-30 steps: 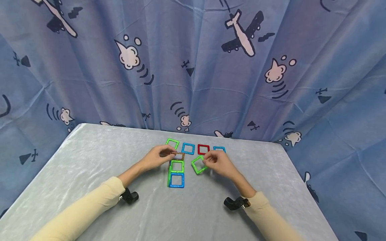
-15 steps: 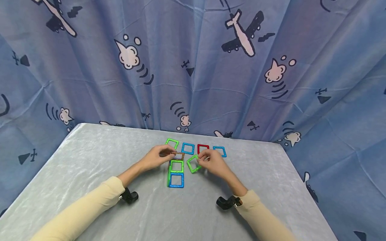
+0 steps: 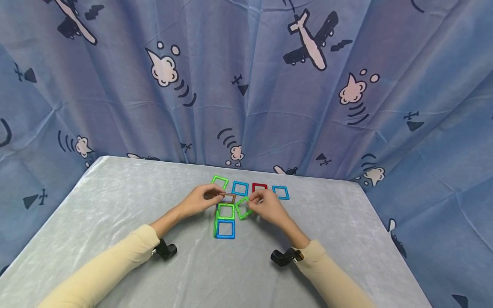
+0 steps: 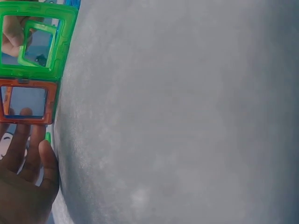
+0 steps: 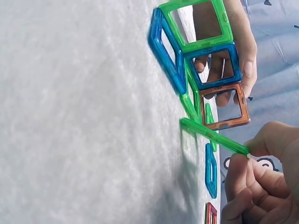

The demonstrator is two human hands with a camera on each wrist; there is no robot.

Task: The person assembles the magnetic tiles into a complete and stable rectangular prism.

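Note:
Mid-table in the head view, a flat green square magnetic tile (image 3: 226, 211) lies joined to a flat blue tile (image 3: 226, 229). Upright tiles edge them: a green one (image 5: 201, 23) and a blue one (image 5: 215, 65) on the left, an orange one (image 5: 225, 106) at the back. My left hand (image 3: 200, 201) grips the upright tiles near the orange one, its fingers partly seen through the frames. Between right thumb and fingertips, my right hand (image 3: 268, 206) pinches another green tile (image 5: 215, 136), tilted, its lower edge close to the flat green tile.
Behind the joined tiles lie a loose green tile (image 3: 220, 182), a blue tile (image 3: 240, 188), a red tile (image 3: 259, 186) partly behind the right hand, and another blue tile (image 3: 281, 192). The grey cloth-covered table (image 3: 127, 188) ends at a blue patterned curtain (image 3: 246, 85).
My right hand has moved left with the green tile, bringing it beside the joined tiles. The left hand has stayed in place.

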